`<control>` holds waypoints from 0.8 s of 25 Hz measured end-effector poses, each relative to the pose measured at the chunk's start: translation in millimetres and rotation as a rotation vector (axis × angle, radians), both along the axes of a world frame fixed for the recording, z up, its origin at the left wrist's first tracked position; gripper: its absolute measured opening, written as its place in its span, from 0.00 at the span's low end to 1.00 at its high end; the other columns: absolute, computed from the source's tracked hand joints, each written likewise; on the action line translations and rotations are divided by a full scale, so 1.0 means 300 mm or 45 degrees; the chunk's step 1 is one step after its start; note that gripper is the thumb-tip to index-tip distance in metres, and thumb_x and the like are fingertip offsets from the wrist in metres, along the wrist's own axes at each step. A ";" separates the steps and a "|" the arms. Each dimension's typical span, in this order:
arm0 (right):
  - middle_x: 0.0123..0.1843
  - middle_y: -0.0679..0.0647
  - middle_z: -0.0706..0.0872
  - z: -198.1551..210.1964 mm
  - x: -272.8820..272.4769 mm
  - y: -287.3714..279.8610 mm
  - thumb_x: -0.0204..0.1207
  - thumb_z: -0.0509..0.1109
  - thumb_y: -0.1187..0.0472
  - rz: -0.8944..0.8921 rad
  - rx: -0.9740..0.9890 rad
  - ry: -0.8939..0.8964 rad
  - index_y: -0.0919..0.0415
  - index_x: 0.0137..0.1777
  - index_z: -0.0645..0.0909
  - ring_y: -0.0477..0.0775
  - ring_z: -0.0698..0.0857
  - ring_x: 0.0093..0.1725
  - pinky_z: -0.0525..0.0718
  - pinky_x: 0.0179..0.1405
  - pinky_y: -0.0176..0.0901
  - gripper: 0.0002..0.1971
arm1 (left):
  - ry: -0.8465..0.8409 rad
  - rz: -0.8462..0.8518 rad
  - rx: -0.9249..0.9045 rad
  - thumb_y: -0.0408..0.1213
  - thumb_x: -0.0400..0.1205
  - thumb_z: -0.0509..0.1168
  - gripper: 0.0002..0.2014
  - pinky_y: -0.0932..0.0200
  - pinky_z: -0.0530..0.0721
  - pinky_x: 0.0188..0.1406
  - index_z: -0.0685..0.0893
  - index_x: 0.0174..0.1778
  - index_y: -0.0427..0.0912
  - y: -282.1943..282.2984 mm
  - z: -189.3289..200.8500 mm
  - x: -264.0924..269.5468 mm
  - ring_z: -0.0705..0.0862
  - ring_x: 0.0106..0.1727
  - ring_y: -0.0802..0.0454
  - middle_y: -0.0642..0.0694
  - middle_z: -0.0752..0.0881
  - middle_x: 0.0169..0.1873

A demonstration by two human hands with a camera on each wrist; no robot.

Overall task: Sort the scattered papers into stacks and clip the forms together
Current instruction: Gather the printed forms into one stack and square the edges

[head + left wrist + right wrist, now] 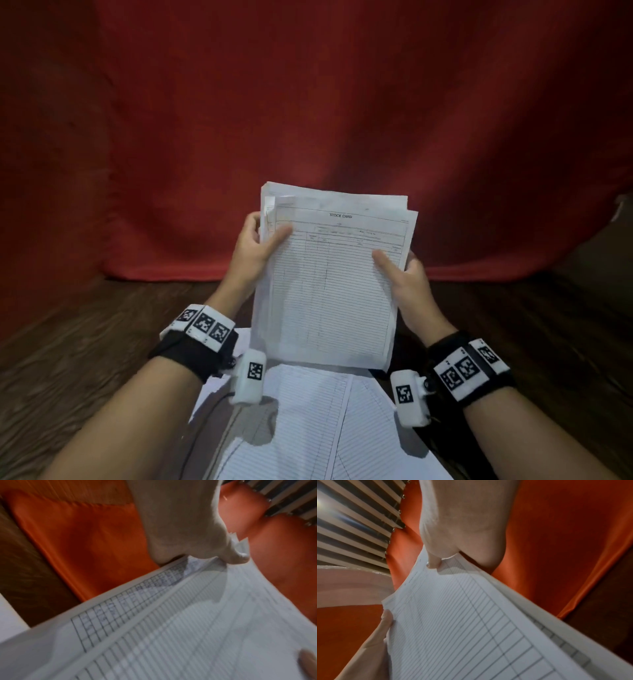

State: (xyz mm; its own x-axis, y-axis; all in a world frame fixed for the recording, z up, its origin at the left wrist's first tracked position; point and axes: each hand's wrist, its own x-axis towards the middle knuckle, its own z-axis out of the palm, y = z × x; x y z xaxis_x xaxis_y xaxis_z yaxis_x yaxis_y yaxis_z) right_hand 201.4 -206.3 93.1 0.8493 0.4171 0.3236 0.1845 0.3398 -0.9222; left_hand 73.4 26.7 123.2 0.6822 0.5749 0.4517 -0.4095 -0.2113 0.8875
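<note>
Two hands pinch the forms stack, left grip upper edge, right grip mid-edge

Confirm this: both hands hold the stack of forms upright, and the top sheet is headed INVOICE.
Not quite. The left hand and right hand do hold the stack of forms upright, but the head view shows the top sheet headed STOCK CARD.

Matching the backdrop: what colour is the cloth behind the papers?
Deep red cloth; the head view shows it best.

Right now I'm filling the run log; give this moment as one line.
stack of forms upright | left hand grips | right hand grips | no clip visible
</note>
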 end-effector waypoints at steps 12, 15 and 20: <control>0.70 0.49 0.86 0.061 -0.026 0.133 0.81 0.77 0.47 -0.271 -0.025 -0.326 0.49 0.73 0.71 0.50 0.88 0.68 0.88 0.67 0.53 0.25 | -0.213 0.323 0.148 0.50 0.91 0.71 0.09 0.58 0.89 0.43 0.80 0.51 0.51 -0.067 -0.038 0.036 0.89 0.44 0.64 0.57 0.89 0.44; 0.64 0.54 0.92 0.045 0.019 0.090 0.82 0.78 0.52 -0.122 0.011 -0.168 0.58 0.72 0.77 0.55 0.93 0.61 0.92 0.62 0.58 0.23 | -0.150 0.181 0.222 0.46 0.91 0.71 0.06 0.54 0.92 0.48 0.80 0.54 0.55 -0.003 -0.052 0.017 0.93 0.51 0.60 0.55 0.92 0.49; 0.62 0.57 0.94 0.045 0.030 0.067 0.68 0.82 0.46 0.129 -0.023 0.037 0.63 0.70 0.85 0.60 0.93 0.62 0.91 0.65 0.59 0.33 | -0.123 0.071 0.107 0.42 0.86 0.77 0.12 0.45 0.94 0.60 0.86 0.64 0.50 -0.021 -0.025 0.020 0.95 0.60 0.49 0.51 0.96 0.57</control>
